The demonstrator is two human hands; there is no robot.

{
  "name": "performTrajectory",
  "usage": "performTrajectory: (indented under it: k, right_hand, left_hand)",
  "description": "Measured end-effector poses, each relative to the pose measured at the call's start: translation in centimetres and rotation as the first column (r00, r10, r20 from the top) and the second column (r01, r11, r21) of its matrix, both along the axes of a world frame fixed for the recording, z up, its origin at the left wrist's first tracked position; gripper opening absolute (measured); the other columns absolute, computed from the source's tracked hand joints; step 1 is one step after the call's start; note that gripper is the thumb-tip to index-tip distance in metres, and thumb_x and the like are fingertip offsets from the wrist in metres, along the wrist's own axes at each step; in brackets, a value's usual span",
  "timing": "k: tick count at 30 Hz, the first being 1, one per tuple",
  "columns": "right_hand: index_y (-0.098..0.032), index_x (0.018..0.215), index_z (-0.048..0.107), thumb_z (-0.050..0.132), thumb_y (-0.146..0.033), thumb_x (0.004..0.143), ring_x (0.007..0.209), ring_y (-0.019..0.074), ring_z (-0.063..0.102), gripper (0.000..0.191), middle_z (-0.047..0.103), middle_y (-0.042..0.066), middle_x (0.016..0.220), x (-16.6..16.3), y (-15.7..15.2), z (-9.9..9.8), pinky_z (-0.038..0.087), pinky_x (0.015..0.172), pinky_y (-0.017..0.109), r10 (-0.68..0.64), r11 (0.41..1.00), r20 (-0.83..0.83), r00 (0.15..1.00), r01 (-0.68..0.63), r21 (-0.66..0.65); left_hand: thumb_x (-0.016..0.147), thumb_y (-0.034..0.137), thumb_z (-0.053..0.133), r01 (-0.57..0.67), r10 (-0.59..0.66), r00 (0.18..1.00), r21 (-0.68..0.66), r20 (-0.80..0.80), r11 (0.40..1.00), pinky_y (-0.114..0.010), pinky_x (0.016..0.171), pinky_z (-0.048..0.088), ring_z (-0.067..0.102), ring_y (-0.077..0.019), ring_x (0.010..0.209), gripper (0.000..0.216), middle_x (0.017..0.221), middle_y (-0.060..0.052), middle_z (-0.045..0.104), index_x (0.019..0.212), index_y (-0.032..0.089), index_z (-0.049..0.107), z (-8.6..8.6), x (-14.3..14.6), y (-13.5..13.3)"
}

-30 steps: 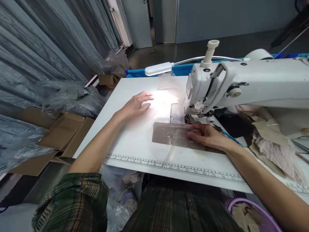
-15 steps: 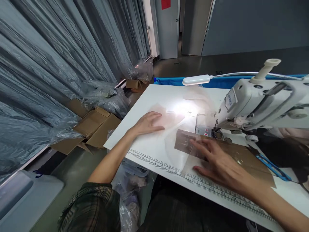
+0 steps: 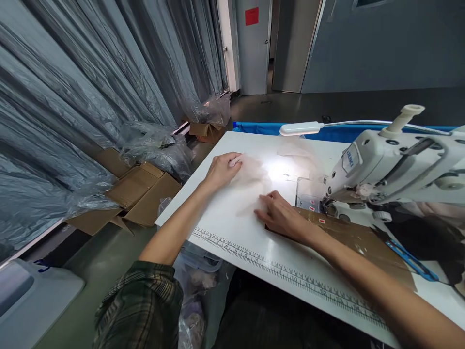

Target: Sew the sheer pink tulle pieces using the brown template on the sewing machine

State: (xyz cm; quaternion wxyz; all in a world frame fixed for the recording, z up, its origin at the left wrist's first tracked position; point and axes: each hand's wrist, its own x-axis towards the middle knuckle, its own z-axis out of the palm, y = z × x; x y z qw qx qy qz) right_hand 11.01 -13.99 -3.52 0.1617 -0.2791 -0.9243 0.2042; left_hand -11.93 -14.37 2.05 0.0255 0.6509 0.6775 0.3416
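Observation:
A pale pink, see-through fabric [image 3: 250, 177] lies in loose folds on the white sewing table [image 3: 225, 213], washed out in part by the lamp's glare. My left hand [image 3: 222, 170] pinches its far left edge between thumb and fingers, slightly bunched. Closer to the table's front, my right hand [image 3: 281, 215] has curled fingers closed on the near edge of the same sheer fabric. The fingertips' exact hold there is blurred. To the right of both hands stands a white sewing machine [image 3: 366, 160], its needle area beside a metal plate [image 3: 308, 201].
Brown tape-like covering [image 3: 359, 235] and blue thread snips [image 3: 412, 259] lie right of my right hand. A lamp [image 3: 301, 128] hangs over the table. A printed ruler [image 3: 254, 254] runs along the front edge. Cardboard boxes [image 3: 141, 186] stand on the floor at left.
My left hand has gone from spread fingers to a pinch on the fabric, moving slightly up. My right hand has moved left from the clear sheet and closed on the fabric edge.

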Motion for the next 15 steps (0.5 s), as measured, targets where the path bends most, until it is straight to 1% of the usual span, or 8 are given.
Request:
performTrajectory:
  k: [2, 4, 6, 7, 8, 10, 12, 15]
  right_hand:
    - [-0.011, 0.118, 0.058, 0.055, -0.029, 0.092, 0.104, 0.0299, 0.058, 0.032, 0.055, 0.021, 0.117, -1.3, 0.3, 0.8, 0.051, 0.089, 0.044, -0.018, 1.000, -0.002, 1.000, 0.018, 0.020]
    - [-0.010, 0.115, 0.061, 0.053, -0.029, 0.093, 0.105, 0.0322, 0.059, 0.030, 0.055, 0.022, 0.122, -1.2, 0.1, 1.6, 0.050, 0.087, 0.046, -0.007, 0.998, 0.037, 0.999, 0.005, 0.070]
    - [-0.012, 0.099, 0.067, 0.048, -0.028, 0.095, 0.098, 0.0324, 0.060, 0.025, 0.060, 0.019, 0.113, 0.0, 0.0, 2.3, 0.051, 0.081, 0.046, -0.022, 0.995, 0.104, 0.994, 0.012, 0.099]
    - [-0.013, 0.093, 0.068, 0.045, -0.027, 0.096, 0.096, 0.0321, 0.061, 0.027, 0.063, 0.018, 0.107, 0.9, 0.0, 2.5, 0.051, 0.078, 0.045, -0.045, 0.994, 0.130, 0.991, 0.032, 0.100]
    - [-0.014, 0.092, 0.068, 0.042, -0.026, 0.096, 0.095, 0.0318, 0.061, 0.029, 0.064, 0.017, 0.104, 1.8, 0.0, 2.6, 0.051, 0.076, 0.044, -0.073, 0.993, 0.140, 0.987, 0.059, 0.099]
    - [-0.013, 0.101, 0.067, 0.040, -0.024, 0.096, 0.097, 0.0316, 0.060, 0.030, 0.064, 0.017, 0.107, 3.0, 0.3, 2.5, 0.051, 0.076, 0.043, -0.122, 0.988, 0.102, 0.987, 0.112, 0.102]
    - [-0.011, 0.119, 0.061, 0.040, -0.024, 0.096, 0.105, 0.0322, 0.057, 0.034, 0.061, 0.019, 0.117, 3.4, 0.6, 2.0, 0.051, 0.082, 0.045, -0.133, 0.982, 0.009, 0.991, 0.130, 0.137]
    - [-0.009, 0.138, 0.048, 0.040, -0.024, 0.096, 0.117, 0.0337, 0.049, 0.045, 0.051, 0.019, 0.136, 2.4, 1.1, 0.9, 0.048, 0.092, 0.048, -0.059, 0.970, -0.081, 0.995, 0.076, 0.231]
  left_hand:
    - [0.088, 0.036, 0.061, 0.112, -0.116, 0.992, -0.060, -0.059, 0.992, -0.030, 0.093, 0.050, 0.065, -0.0215, 0.105, 0.036, 0.116, -0.004, 0.070, 0.120, 0.020, 0.067, 0.5, 1.0, -1.0]
    - [0.087, 0.047, 0.063, 0.214, -0.231, 0.969, -0.157, -0.094, 0.964, -0.032, 0.092, 0.051, 0.065, -0.0227, 0.107, 0.045, 0.123, -0.006, 0.067, 0.124, 0.022, 0.064, 0.4, 1.7, -2.3]
    - [0.088, 0.050, 0.060, 0.242, -0.261, 0.963, -0.208, -0.071, 0.948, -0.031, 0.086, 0.053, 0.065, -0.0212, 0.102, 0.045, 0.122, -0.006, 0.066, 0.123, 0.022, 0.064, -0.1, 1.7, -3.4]
    - [0.089, 0.050, 0.059, 0.232, -0.247, 0.968, -0.210, -0.047, 0.950, -0.030, 0.082, 0.054, 0.066, -0.0199, 0.099, 0.042, 0.121, -0.006, 0.066, 0.121, 0.022, 0.065, -0.4, 1.5, -3.7]
    - [0.090, 0.048, 0.058, 0.216, -0.226, 0.974, -0.204, -0.025, 0.955, -0.029, 0.080, 0.054, 0.066, -0.0189, 0.097, 0.040, 0.119, -0.006, 0.067, 0.119, 0.021, 0.066, -0.8, 1.3, -4.0]
    - [0.090, 0.045, 0.059, 0.196, -0.200, 0.980, -0.200, -0.002, 0.960, -0.028, 0.078, 0.053, 0.065, -0.0178, 0.093, 0.037, 0.114, -0.006, 0.068, 0.116, 0.020, 0.067, -1.7, 0.8, -4.0]
    - [0.086, 0.043, 0.065, 0.197, -0.203, 0.979, -0.223, -0.001, 0.955, -0.029, 0.077, 0.051, 0.064, -0.0174, 0.088, 0.036, 0.106, -0.005, 0.069, 0.113, 0.020, 0.068, -2.7, 0.7, -3.8]
    - [0.086, 0.036, 0.066, 0.212, -0.218, 0.976, -0.245, 0.001, 0.946, -0.028, 0.072, 0.048, 0.062, -0.0159, 0.079, 0.021, 0.093, -0.004, 0.068, 0.096, 0.018, 0.072, -3.7, 1.1, -3.5]
